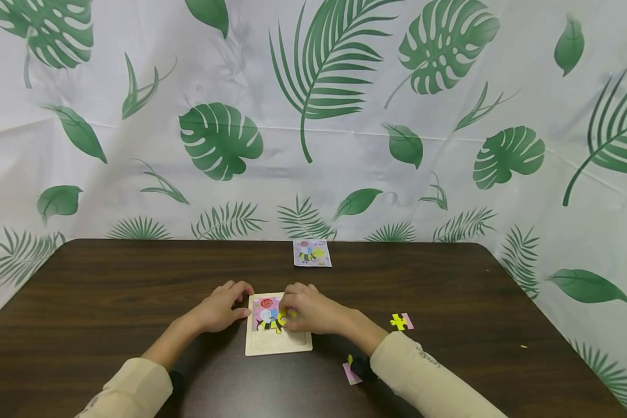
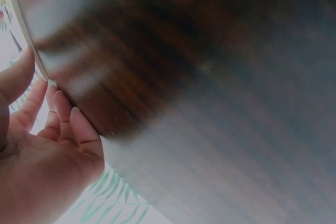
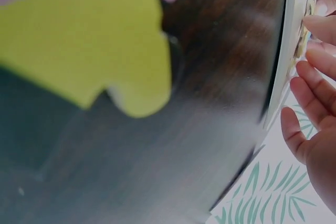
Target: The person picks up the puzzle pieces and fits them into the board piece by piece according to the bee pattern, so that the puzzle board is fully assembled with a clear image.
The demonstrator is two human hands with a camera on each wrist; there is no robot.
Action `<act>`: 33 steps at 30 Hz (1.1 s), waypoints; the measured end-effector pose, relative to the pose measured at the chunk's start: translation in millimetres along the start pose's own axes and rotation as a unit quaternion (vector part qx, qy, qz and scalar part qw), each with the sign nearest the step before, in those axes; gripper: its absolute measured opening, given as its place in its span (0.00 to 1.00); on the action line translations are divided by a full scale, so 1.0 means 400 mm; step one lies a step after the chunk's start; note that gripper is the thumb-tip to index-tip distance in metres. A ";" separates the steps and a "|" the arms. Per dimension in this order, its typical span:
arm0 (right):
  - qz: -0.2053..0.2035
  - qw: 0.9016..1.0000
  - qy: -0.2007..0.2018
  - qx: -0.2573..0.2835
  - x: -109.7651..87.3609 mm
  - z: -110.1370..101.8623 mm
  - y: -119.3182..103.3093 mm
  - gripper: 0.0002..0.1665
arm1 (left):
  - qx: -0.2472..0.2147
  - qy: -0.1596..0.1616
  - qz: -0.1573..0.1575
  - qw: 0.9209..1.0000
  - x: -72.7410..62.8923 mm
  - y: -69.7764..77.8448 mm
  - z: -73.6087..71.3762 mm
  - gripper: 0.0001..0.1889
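Note:
A wooden puzzle board [image 1: 277, 345] lies on the dark table, its upper part filled with a picture of a bee and a red ball [image 1: 267, 303]. The lower part shows bare wood. At the board's left edge and upper corner, my left hand [image 1: 222, 307] touches the rim with thumb and forefinger, the other fingers loose. Over the right half of the picture, my right hand [image 1: 310, 310] pinches a yellow-and-black puzzle piece [image 3: 301, 43] between thumb and fingers, right at the board's surface. Much of that piece is hidden by the fingers.
A printed picture card [image 1: 312, 253] with the same bee lies at the table's far edge. Right of the board is a yellow-and-pink puzzle piece [image 1: 399, 321]. Another pink piece [image 1: 352, 374] lies beside the right wrist. A small yellow scrap [image 1: 523, 346] sits farther right.

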State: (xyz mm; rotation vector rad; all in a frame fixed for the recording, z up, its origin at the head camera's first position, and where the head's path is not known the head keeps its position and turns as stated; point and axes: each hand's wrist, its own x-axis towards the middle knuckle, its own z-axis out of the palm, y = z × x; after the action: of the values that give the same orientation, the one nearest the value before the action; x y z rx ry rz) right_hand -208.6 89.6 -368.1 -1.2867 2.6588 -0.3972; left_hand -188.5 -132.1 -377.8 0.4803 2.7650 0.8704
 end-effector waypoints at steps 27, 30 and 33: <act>0.005 1.000 -0.015 -0.019 0.000 -0.002 0.001 0.20 | 0.004 0.004 0.005 1.000 -0.001 0.002 0.001 0.15; 0.007 1.000 -0.016 -0.019 0.000 -0.001 0.001 0.20 | 0.005 0.003 0.003 1.000 -0.001 0.003 0.001 0.15; 0.012 1.000 -0.018 -0.016 -0.001 0.001 0.001 0.19 | 0.004 0.002 -0.001 1.000 -0.001 0.004 0.001 0.15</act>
State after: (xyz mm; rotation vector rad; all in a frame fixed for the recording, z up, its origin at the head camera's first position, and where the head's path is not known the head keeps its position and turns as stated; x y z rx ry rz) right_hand -208.5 89.9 -368.4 -1.2562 2.6585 -0.3247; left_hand -187.5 -130.8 -377.2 0.4767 2.7740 0.8614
